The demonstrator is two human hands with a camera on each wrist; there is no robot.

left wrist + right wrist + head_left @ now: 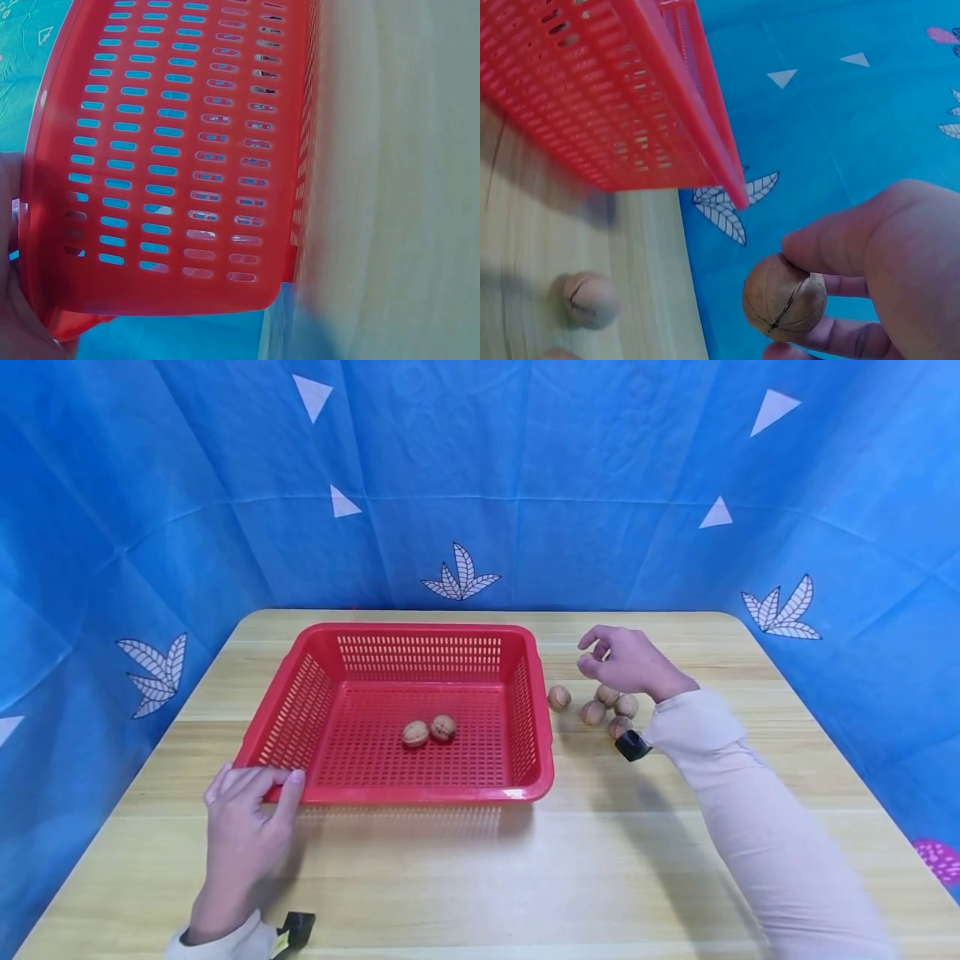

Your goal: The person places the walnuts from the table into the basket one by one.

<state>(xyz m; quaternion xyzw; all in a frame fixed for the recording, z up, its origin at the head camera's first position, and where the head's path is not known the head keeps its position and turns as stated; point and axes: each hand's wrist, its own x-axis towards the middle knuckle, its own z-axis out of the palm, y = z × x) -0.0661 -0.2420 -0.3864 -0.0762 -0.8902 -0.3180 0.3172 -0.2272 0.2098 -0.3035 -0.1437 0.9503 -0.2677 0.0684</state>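
A red plastic basket (420,795) with slotted walls stands on the table, two walnuts (416,733) lying on its floor. At its near left corner my left hand (247,827) grips the rim, thumb on top. In the left wrist view the basket's side wall (161,292) fills much of the picture, and only part of the hand shows at the edge. My right hand (630,662) is raised to the right of the basket. Between its thumb and fingers it pinches a walnut (784,298), plain in the right wrist view.
Several loose walnuts (592,712) lie on the wooden table (600,877) below and beside my right hand. One walnut (558,697) sits close to the basket's right wall. A blue patterned cloth (525,460) hangs behind and along both sides of the table.
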